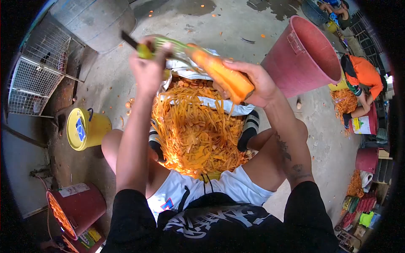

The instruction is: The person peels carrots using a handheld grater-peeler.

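My right hand (252,80) grips a large orange carrot (222,75), held at a slant above a pile of carrot peels (196,135). My left hand (147,67) holds a green-handled peeler (145,47) whose blade end lies against the carrot's upper tip. The peels lie heaped on a white sack (223,105) between my knees. I am seated, wearing white shorts and black-and-white socks.
A big red bucket (306,57) lies tilted at the right. A yellow bucket (84,128) stands left, a red tub of carrot strips (71,208) lower left. Wire cages (36,71) stand far left, a grey barrel (95,19) behind. A person in orange (363,78) sits at right.
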Demonstrator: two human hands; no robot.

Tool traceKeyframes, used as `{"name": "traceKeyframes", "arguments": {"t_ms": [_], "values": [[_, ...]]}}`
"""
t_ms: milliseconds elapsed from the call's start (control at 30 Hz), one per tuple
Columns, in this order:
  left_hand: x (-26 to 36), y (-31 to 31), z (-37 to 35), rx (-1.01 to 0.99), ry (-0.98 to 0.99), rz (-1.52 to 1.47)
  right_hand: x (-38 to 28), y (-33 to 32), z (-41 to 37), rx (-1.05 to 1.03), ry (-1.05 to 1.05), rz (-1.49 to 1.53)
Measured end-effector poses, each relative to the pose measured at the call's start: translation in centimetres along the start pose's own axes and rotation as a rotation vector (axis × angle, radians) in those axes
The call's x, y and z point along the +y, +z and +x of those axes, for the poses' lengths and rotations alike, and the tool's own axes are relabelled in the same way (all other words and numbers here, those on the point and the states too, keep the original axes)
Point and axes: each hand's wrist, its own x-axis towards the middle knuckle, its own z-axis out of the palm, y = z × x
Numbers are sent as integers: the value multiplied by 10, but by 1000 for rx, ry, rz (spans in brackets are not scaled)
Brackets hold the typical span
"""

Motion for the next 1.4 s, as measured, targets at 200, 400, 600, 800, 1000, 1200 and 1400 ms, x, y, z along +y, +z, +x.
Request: {"name": "traceKeyframes", "arguments": {"t_ms": [200,400,600,800,1000,1200,1400], "values": [[-4,-3,-1,87,-146,-162,1,-11,6,55,-4,81],[27,16,-19,-78,-11,-7,5,-22,1,-85,20,112],[-12,-14,6,199,-121,-147,3,-29,7,-119,18,116],[47,34,-42,-138,65,-47,4,-11,1,55,-27,67],[-24,-26,14,327,-75,-176,6,-19,-2,-88,11,77],[45,46,-63,-161,174,-71,3,-17,1,103,-34,-17],[-11,-22,13,264,-47,-84,0,-7,-11,11,-33,-20]]}}
